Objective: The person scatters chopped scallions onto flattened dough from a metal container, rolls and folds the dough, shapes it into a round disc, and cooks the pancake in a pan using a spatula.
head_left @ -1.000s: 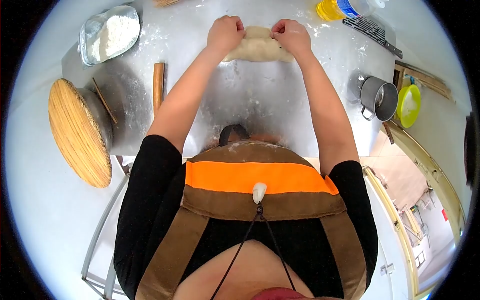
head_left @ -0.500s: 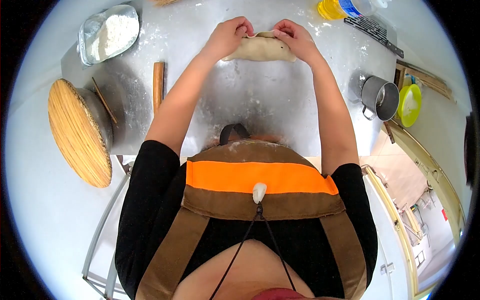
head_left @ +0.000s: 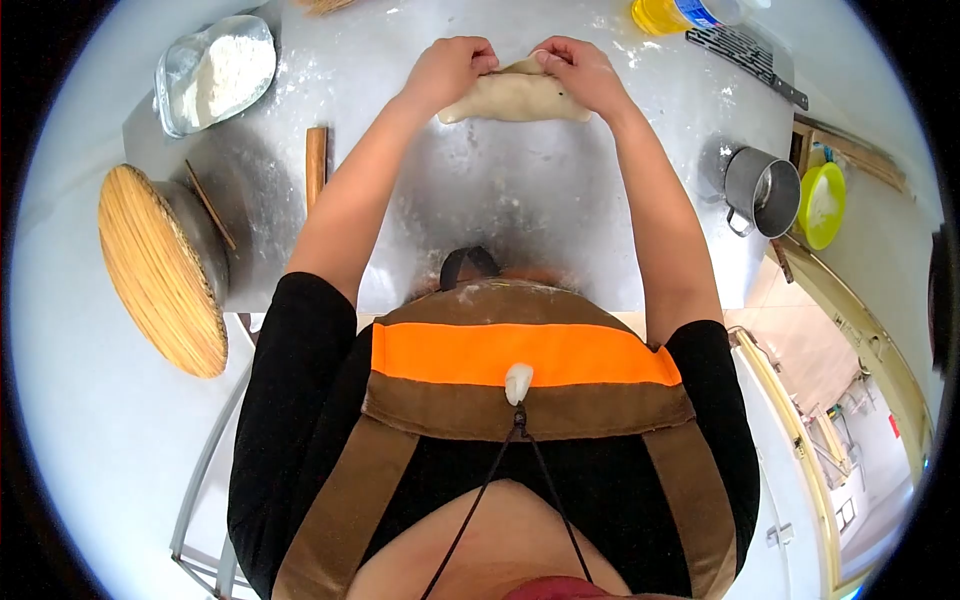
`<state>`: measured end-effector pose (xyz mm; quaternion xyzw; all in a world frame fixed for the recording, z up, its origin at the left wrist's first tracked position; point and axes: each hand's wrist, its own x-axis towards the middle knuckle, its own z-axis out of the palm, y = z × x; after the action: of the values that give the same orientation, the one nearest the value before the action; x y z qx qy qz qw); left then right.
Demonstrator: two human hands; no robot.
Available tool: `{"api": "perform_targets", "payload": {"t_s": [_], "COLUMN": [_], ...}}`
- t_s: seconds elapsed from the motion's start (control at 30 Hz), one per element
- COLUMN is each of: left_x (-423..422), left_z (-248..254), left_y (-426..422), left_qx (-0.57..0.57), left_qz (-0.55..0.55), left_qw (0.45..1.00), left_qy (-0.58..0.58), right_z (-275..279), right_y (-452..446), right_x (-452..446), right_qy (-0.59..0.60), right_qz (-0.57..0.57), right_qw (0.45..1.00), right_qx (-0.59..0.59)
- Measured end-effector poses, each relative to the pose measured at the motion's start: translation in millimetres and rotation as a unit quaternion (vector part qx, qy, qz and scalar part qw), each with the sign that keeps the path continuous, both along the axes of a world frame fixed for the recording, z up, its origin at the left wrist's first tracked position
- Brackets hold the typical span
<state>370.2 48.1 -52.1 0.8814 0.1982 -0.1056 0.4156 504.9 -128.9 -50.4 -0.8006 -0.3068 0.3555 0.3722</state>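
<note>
A long, pale piece of dough (head_left: 515, 101), folded over into a plump roll, lies on the floured metal table near its far side. My left hand (head_left: 452, 72) pinches the dough's far edge at the left end. At the right, my right hand (head_left: 584, 74) has thumb and fingers closed on the same raised edge. Between the two hands a thin flap of dough stands up. A small dark spot shows on the roll near my right hand. Whatever lies inside the fold is hidden.
Left on the table are a clear container of flour (head_left: 228, 75), a wooden rolling pin (head_left: 316, 165) and a pot under a round woven lid (head_left: 163, 272). Rightward stand an oil bottle (head_left: 662, 15), a black perforated strip (head_left: 745, 63), a metal pot (head_left: 763, 192) and a green bowl (head_left: 822, 207).
My right hand has shifted left along the dough's edge, closer to my left hand. The flap between them is narrower and more gathered.
</note>
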Motion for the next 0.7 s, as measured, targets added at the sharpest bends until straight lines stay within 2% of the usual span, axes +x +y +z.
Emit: {"api": "perform_targets", "payload": {"t_s": [0.07, 0.1, 0.13, 0.17, 0.2, 0.23, 0.27, 0.3, 0.37, 0.4, 0.47, 0.5, 0.57, 0.6, 0.67, 0.7], "left_x": [0, 0, -1, -3, -12, -25, -34, -41, -58, -63, -75, -79, -85, -83, -76, -79], "left_z": [-10, -4, 3, 9, 13, 17, 20, 23, 23, 17, 3, 1, -4, 6, 32, 26], "left_y": [-1, -2, -1, -3, -5, -7, -10, -17, -29, -33, -40, -40, -39, -42, -52, -54], "left_qx": [-0.025, -0.026, -0.072, -0.119, -0.119, -0.052, 0.016, 0.015, 0.108, 0.108, 0.201, 0.202, 0.137, 0.139, 0.222, 0.221], "left_qz": [0.076, 0.077, 0.078, 0.08, 0.081, 0.008, -0.065, -0.066, -0.109, -0.109, -0.146, -0.146, -0.139, -0.139, -0.083, -0.082], "left_qw": [0.995, 0.995, 0.993, 0.988, 0.988, 0.991, 0.977, 0.977, 0.947, 0.947, 0.911, 0.91, 0.943, 0.942, 0.939, 0.939], "left_qy": [-0.062, -0.061, -0.055, -0.049, -0.048, -0.126, -0.202, -0.202, -0.282, -0.282, -0.33, -0.33, -0.269, -0.271, -0.25, -0.249], "right_z": [-8, -9, -9, -8, 6, 17, 21, 21, 15, 10, -1, -5, -12, -1, 30, 25], "right_y": [-1, -3, -4, -10, -17, -25, -33, -44, -54, -56, -62, -64, -69, -66, -60, -60], "right_x": [2, 2, 3, 4, -2, -8, -15, -22, -31, -33, -37, -37, -37, -40, -50, -53], "right_qy": [0.022, 0.082, 0.141, 0.141, 0.093, 0.043, 0.043, -0.063, -0.291, -0.291, -0.418, -0.419, -0.384, -0.385, -0.376, -0.375], "right_qz": [-0.018, -0.028, -0.038, -0.037, 0.014, 0.063, 0.063, 0.098, 0.176, 0.176, 0.199, 0.199, 0.209, 0.209, 0.189, 0.19], "right_qw": [0.999, 0.994, 0.984, 0.984, 0.993, 0.996, 0.996, 0.989, 0.925, 0.925, 0.86, 0.859, 0.877, 0.877, 0.899, 0.899], "right_qx": [0.02, 0.063, 0.106, 0.105, 0.075, 0.045, 0.045, 0.091, 0.168, 0.168, 0.214, 0.215, 0.199, 0.199, 0.122, 0.122]}}
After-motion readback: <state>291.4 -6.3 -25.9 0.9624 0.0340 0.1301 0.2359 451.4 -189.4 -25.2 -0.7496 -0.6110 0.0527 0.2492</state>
